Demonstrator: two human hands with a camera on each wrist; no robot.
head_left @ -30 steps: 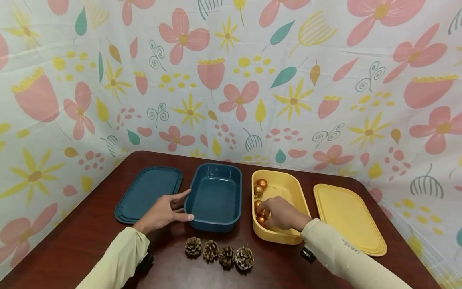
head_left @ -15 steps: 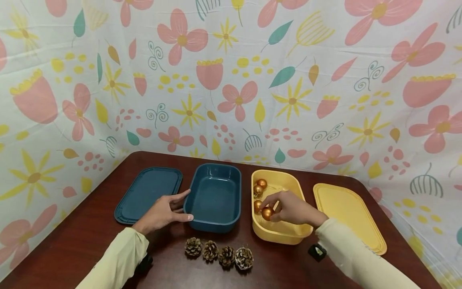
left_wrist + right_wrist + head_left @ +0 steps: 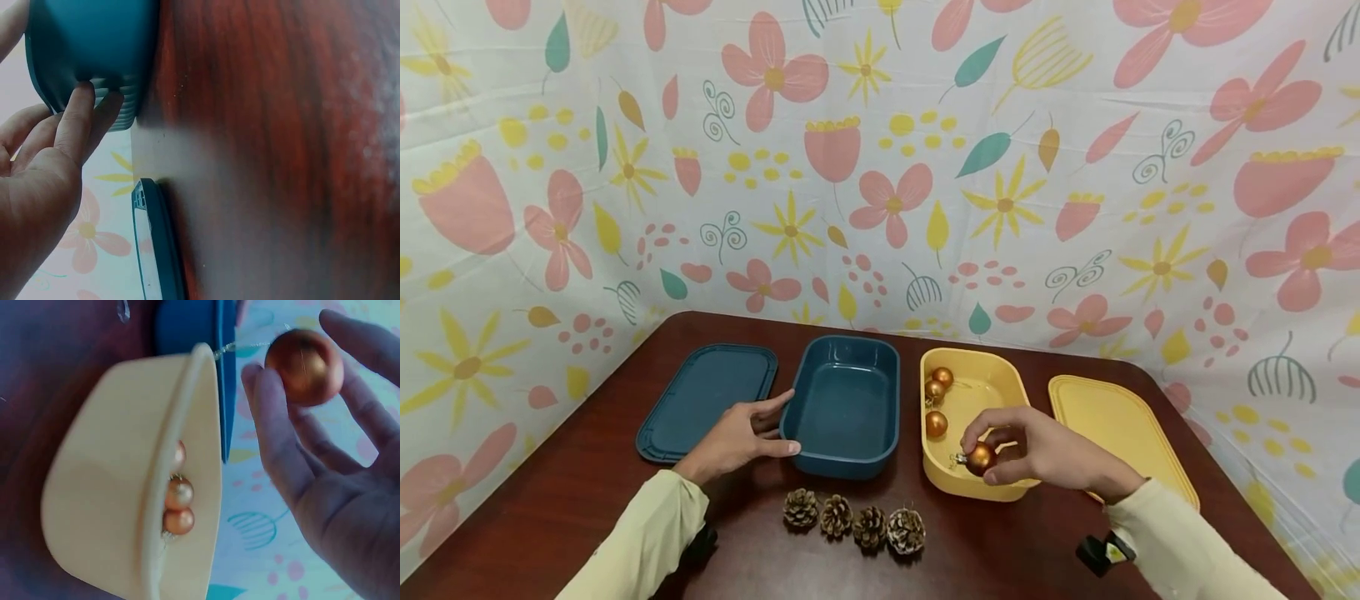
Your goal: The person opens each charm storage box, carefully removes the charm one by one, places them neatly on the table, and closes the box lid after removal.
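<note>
Copper ball (image 3: 981,459), pinched btwn R fingers (image 3: 990,419)

On the table (image 3: 1000,562), left to right, lay the left lid (image 3: 711,400), the left box (image 3: 842,408), the right box (image 3: 977,488) and the right lid (image 3: 1120,425). Three baubles (image 3: 936,423) sat along the left wall inside the right box; a fourth bauble (image 3: 981,459), in the right hand (image 3: 1045,450), was above its near end. Four pine cones (image 3: 870,529) lined up before the left box; cloth (image 3: 880,108) hung behind the table.
</note>
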